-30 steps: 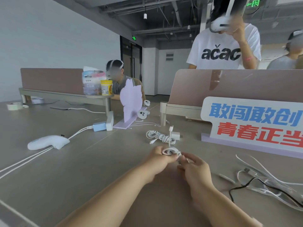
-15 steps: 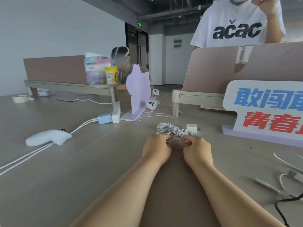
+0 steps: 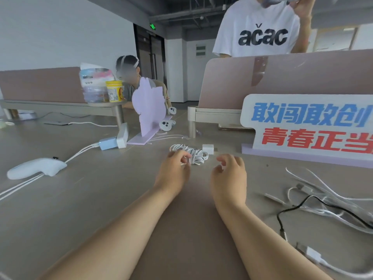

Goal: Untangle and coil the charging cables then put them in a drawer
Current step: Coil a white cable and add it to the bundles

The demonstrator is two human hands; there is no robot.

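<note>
My left hand (image 3: 174, 169) and right hand (image 3: 230, 171) are both loosely curled and hold nothing. The coiled white cable (image 3: 196, 156) lies mid-table just beyond my left fingertips. The tangled cables (image 3: 333, 203) are near the table's right edge.

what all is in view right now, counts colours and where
coiled cables: one heap, white, mid table
charger block: one, white, right of the heap
loose cables: a tangle, white plus one black, table at right
sign: one, white with blue and red characters, right rear
cutout stand: one, lilac, centre rear
adapter: one, pale blue, left of the stand
controller: one, white, table at left
tub: one, yellow, rear shelf
left hand: fingers loosely curled, holding nothing
right hand: same
</note>
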